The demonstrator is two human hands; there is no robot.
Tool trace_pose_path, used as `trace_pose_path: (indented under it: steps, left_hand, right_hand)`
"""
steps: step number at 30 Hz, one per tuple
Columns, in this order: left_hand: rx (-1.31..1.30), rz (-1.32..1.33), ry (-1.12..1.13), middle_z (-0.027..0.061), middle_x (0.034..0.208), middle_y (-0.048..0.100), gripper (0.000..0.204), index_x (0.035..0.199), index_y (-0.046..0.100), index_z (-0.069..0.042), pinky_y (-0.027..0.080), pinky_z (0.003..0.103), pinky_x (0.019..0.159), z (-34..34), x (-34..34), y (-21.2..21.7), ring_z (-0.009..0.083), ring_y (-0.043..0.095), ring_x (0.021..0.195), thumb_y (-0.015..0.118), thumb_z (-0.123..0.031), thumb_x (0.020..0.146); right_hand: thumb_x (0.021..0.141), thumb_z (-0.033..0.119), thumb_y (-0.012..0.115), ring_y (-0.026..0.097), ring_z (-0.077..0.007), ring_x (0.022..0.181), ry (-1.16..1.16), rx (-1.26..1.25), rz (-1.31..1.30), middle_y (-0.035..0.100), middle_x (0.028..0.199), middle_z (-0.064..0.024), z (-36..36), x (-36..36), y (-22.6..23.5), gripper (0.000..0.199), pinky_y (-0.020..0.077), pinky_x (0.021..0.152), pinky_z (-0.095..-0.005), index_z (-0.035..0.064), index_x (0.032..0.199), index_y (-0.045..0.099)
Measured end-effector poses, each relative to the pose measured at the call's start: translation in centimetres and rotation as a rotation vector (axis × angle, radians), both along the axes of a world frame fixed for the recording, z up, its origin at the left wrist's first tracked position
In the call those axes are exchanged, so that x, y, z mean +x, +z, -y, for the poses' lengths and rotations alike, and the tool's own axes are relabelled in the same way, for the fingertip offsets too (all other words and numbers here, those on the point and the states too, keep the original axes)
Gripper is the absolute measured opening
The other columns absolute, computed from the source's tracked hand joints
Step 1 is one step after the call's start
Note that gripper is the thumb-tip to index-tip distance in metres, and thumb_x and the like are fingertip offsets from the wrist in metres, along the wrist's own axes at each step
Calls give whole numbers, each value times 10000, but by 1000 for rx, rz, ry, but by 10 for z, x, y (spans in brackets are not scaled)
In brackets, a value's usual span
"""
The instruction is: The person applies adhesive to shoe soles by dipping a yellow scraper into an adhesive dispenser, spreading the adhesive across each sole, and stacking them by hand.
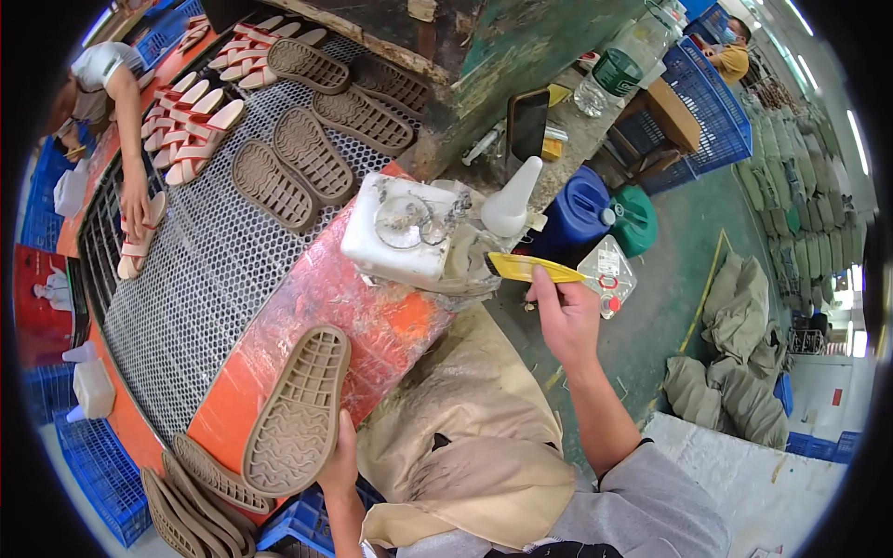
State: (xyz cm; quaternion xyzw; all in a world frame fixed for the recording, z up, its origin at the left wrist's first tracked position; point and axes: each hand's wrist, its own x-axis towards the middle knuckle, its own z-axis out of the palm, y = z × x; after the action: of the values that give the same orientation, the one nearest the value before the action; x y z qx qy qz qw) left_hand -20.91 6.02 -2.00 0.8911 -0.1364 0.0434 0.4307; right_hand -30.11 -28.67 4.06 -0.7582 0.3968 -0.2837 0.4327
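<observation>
A wide mesh table (186, 279) has bare room left of the orange edge (307, 307). The left hand (339, 465) grips a brown sole (299, 414) over that edge. The right hand (566, 316) clasps a yellow brush (530, 268) beside the white tub (400, 228).

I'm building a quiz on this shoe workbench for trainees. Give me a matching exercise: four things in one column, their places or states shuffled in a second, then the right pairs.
Things:
1. brown sole
2. yellow-handled brush
3. white tub
4. pink sandals

Places or states:
A. lined up on the mesh belt, far left
B. held tread-up by the left hand
C. standing on the red plastic sheet
D. held in the right hand, bristles toward the tub

Pairs: 1-B, 2-D, 3-C, 4-A
</observation>
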Motion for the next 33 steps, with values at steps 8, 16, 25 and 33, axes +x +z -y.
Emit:
trace_pose_path:
  steps: [8, 16, 25, 33]
  left_hand:
    - [63, -96, 36, 169, 1528, 566, 609, 1501, 542, -25, 426, 444, 1158, 2, -27, 6, 313, 562, 1368, 723, -95, 924]
    - [155, -245, 57, 180, 1601, 478, 721, 1581, 443, -45, 320, 463, 1238, 5, -29, 6, 345, 460, 1466, 717, -95, 916]
    - [741, 273, 12, 229, 1647, 379, 967, 1671, 265, -100, 289, 564, 1257, 51, -4, 28, 431, 407, 1471, 663, -498, 885]
    - [3470, 1770, 342, 96, 1638, 463, 716, 1657, 337, -200, 346, 526, 1236, 71, -13, 41, 316, 490, 1448, 476, -509, 1026]
  right_hand:
    - [1013, 148, 699, 519, -100, 591, 105, -95, -128, 684, 707, -24, 12, 15, -8, 224, 414, 561, -235, -39, 902, 750]
    - [1027, 254, 688, 487, -81, 572, -73, 98, -181, 627, 654, -4, 11, 7, 4, 334, 398, 542, -234, 14, 798, 728]
    - [1077, 196, 606, 603, -118, 858, -50, 1062, 301, 697, 1048, -70, -24, -54, -18, 238, 461, 751, -250, -20, 1135, 686]
    - [1086, 122, 561, 505, -199, 1330, 495, 1144, 344, 466, 1559, -135, -129, 25, 25, 289, 397, 1143, -324, -74, 1265, 674]
